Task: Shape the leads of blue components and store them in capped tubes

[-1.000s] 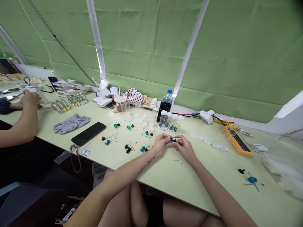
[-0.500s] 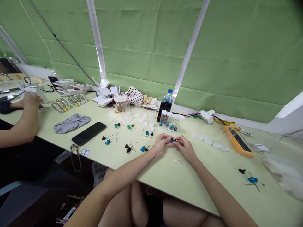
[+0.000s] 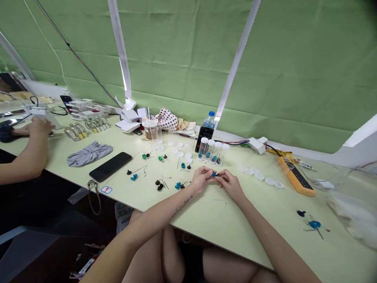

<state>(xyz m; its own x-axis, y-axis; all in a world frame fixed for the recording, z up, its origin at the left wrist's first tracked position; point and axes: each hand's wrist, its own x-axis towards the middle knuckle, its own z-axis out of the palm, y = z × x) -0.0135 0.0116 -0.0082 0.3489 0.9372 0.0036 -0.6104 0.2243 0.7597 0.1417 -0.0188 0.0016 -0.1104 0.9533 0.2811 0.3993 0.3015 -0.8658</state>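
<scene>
Between both hands, over the pale table, is a small blue part [image 3: 214, 174] with a dark piece at its right side. My left hand [image 3: 202, 179] pinches the blue part from the left. From the right, my right hand [image 3: 230, 182] has its fingers closed on the dark end [image 3: 218, 175]. The fingertips nearly meet and hide much of both pieces. An L-shaped metal key [image 3: 220, 201] lies on the table below the hands. Capped clear tubes [image 3: 209, 151] with blue and dark parts inside stand just behind them.
Small blue, green and black parts [image 3: 160, 185] with thin keys lie to the left. White caps [image 3: 259, 176] and an orange tool [image 3: 296, 176] are at the right, with another blue part [image 3: 314, 224] nearer. A phone [image 3: 110, 166] lies left. Another person's hand [image 3: 40, 126] is far left.
</scene>
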